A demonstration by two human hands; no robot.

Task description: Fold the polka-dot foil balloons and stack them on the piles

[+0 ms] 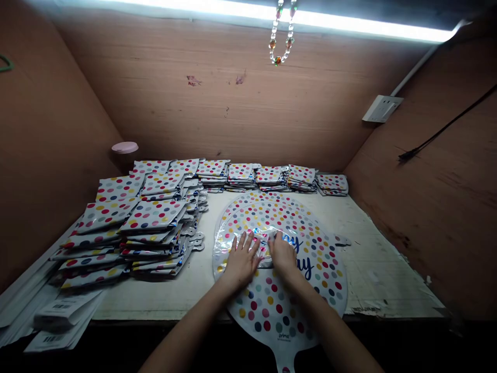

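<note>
A flat, round foil balloon (pixel 272 298) with coloured dots and blue lettering lies before me, its neck hanging over the table's front edge. Another dotted round edge shows just beneath it at the top. My left hand (pixel 241 261) rests flat on the balloon, fingers spread. Beside it, my right hand (pixel 282 254) is closed, its fingertips pressed down near the lettering. Shiny, wrinkled clear film (pixel 264 259) shows between and under the hands. What the right fingertips pinch is hidden.
Folded dotted balloons (pixel 153 215) are stacked high at the left, with more piles (pixel 267 176) along the back wall. Labelled white papers (pixel 64 311) lie front left. A pink-lidded container (pixel 125 148) stands behind. A beaded string (pixel 278 44) and a black cable (pixel 446 124) hang above.
</note>
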